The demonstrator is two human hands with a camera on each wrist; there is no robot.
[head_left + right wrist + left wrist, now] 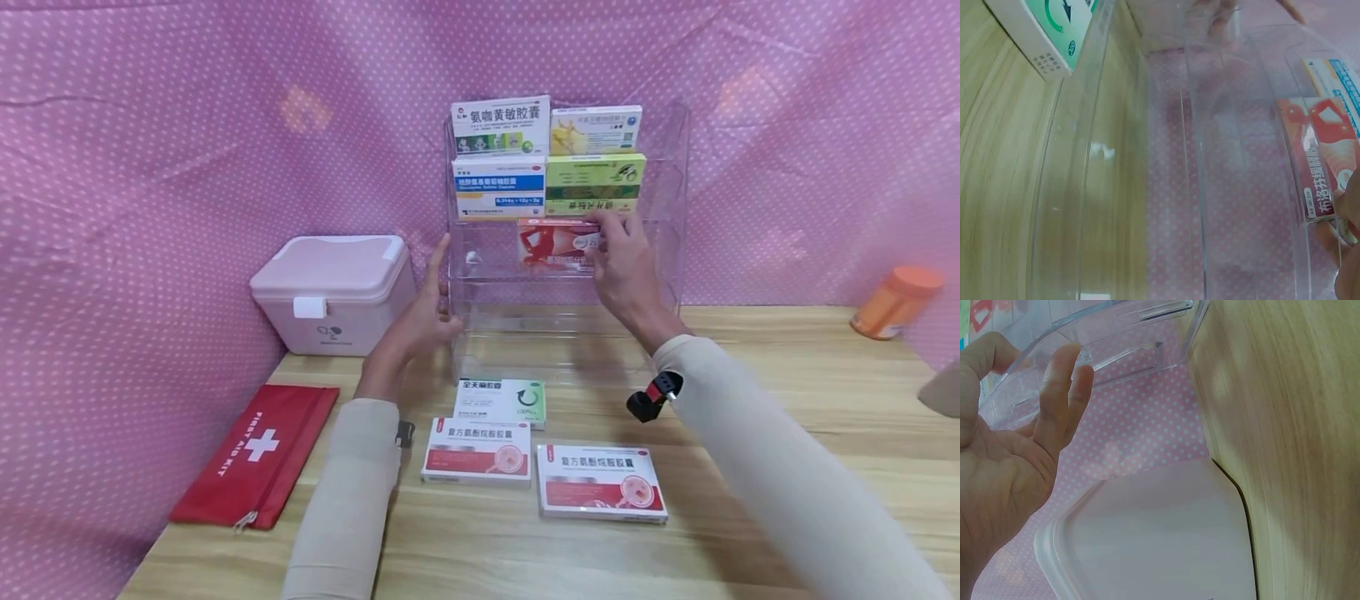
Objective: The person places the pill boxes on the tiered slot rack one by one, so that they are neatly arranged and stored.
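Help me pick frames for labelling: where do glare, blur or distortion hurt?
Head view: sharp, though wide-angle bending curves the backdrop. Left wrist view: left hand soft, very close. Right wrist view: glare streaks on the clear rack; red box text readable.

Your head camera looks forward and down from above the near edge of the counter [750, 500], facing the clear tiered rack [671, 179] against the pink dotted backdrop [150, 167], far enough back to take in both forearms and the whole counter width. Your left wrist camera sits very close beside the left hand [1004, 462], looking past it at the rack's clear side wall [1116, 337], the pink case lid [1160, 537] and the counter edge. Your right wrist camera looks from close up along the rack's clear trays [1210, 187] to the red medicine box [1322, 162]. All three views share the rack.
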